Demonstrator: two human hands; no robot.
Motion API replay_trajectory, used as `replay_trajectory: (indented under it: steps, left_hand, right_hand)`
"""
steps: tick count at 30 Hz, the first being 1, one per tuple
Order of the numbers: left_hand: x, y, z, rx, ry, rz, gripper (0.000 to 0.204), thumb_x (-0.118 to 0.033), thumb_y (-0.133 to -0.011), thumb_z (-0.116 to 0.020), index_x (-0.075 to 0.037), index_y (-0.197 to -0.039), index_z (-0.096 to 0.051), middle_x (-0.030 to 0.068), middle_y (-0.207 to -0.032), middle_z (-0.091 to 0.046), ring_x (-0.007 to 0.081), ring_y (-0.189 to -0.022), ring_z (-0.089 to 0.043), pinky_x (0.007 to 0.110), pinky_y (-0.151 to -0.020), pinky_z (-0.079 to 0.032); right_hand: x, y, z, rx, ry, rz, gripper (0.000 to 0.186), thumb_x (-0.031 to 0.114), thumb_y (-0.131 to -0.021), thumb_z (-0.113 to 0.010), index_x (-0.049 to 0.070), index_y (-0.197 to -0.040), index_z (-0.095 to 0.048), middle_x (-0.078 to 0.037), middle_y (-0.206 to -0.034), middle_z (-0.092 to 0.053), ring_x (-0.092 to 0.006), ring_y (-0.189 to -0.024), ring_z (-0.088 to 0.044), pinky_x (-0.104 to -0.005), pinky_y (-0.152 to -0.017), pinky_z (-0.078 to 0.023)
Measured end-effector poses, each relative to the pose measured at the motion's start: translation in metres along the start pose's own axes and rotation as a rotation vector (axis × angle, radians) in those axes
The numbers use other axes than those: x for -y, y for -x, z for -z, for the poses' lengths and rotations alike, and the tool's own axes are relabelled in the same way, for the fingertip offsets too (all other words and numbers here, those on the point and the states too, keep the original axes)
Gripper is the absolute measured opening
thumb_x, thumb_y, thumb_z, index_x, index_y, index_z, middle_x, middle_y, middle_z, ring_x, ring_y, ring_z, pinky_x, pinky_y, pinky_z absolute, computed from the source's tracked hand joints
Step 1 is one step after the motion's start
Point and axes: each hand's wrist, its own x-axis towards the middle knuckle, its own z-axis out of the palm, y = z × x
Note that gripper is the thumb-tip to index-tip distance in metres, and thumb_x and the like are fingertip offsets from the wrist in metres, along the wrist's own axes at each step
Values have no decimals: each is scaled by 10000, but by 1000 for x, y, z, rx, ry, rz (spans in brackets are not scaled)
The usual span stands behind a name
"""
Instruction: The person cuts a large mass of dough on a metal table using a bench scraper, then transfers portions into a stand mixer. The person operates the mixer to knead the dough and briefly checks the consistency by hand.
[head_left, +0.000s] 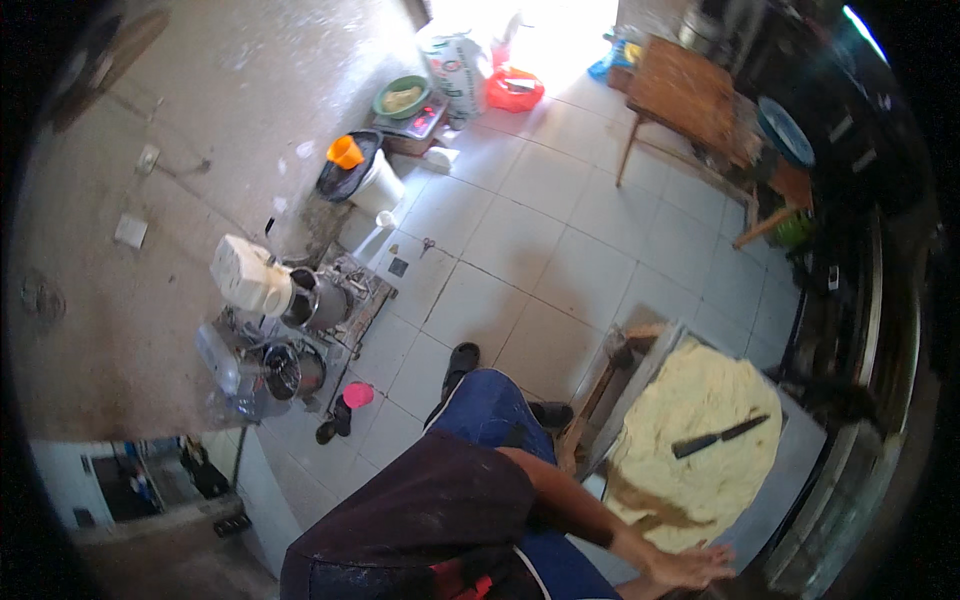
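Observation:
My left hand [682, 567] reaches across to the lower right, fingers extended and apart, at the lower edge of a large mass of pale dough [675, 385]. My right hand is mostly hidden beneath or behind it, so its fingers are unclear. The dough lies spread on a grey board [797, 437], with some darker folded patches at its lower left. A long dark-handled knife [720, 436] rests diagonally on top of the dough, above my hands.
Two machines with steel bowls [315, 300] stand along the left wall, near a pink cup [357, 394]. A white bucket [378, 185], scale with green bowl [402, 95] and red bag [514, 90] are farther back. A wooden table [680, 85] and dark racks [850, 270] line the right.

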Motion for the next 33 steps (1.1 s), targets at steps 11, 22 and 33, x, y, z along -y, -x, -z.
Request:
replay_trajectory:
  steps: [11, 22, 33]
  left_hand:
    - [-13, -52, 279, -83, 3, -833, 594, -560, -989, -417, -109, -1335, -589, 190, -1384, -529, 426, -1205, -519, 571, -928, -415]
    - [-34, -24, 540, -29, 618, 507, 641, -620, -975, -305, -105, -1278, -539, 149, -1249, -492, 311, -1147, -463, 557, -963, -365]
    - [-120, 140, 802, -564, 212, 210, 662, -630, -958, -380, -147, -1407, -431, 143, -1336, -494, 330, -1209, -495, 478, -1035, -376]
  right_hand:
    - [-60, -55, -180, 675, 314, -284, 842, 667, -981, -226, 13, -1510, -258, -194, -1549, -303, -346, -1444, -251, -499, -1198, -155]
    - [-76, -114, -301, 273, 232, -114, 866, 684, -971, -224, 9, -1513, -239, -209, -1556, -281, -362, -1449, -235, -500, -1199, -154]
    - [-151, -199, -455, 77, -62, -339, 891, 701, -962, -221, 4, -1517, -220, -224, -1563, -259, -378, -1453, -218, -501, -1200, -154]
